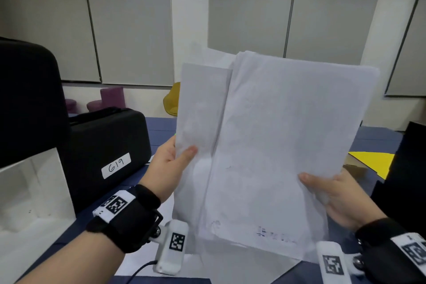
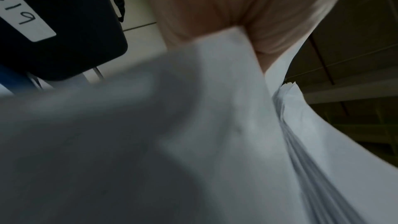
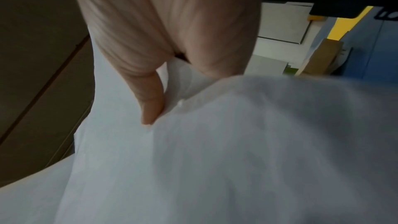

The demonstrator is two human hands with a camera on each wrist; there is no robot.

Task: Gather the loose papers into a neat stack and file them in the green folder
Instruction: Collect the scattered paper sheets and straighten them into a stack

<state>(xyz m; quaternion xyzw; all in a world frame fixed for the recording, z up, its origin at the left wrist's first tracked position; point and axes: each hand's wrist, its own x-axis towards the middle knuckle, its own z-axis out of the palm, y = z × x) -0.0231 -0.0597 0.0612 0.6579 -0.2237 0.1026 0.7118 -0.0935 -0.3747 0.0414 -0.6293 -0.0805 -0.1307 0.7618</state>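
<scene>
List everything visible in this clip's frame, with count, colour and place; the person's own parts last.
paper stack: one, white, held upright mid-frame, sheets not squared
loose sheets: count unclear, white, on the table under the stack
table: one, blue
black case: one, labelled 619, left on the table
dark object: one, black, far left
white box: one, near left
yellow sheet: one, right on the table
stools: purple, count unclear, background
yellow chair: one, background
left hand: grips the stack's left edge
right hand: grips the right edge
wrist cameras: two, white, tagged
</scene>
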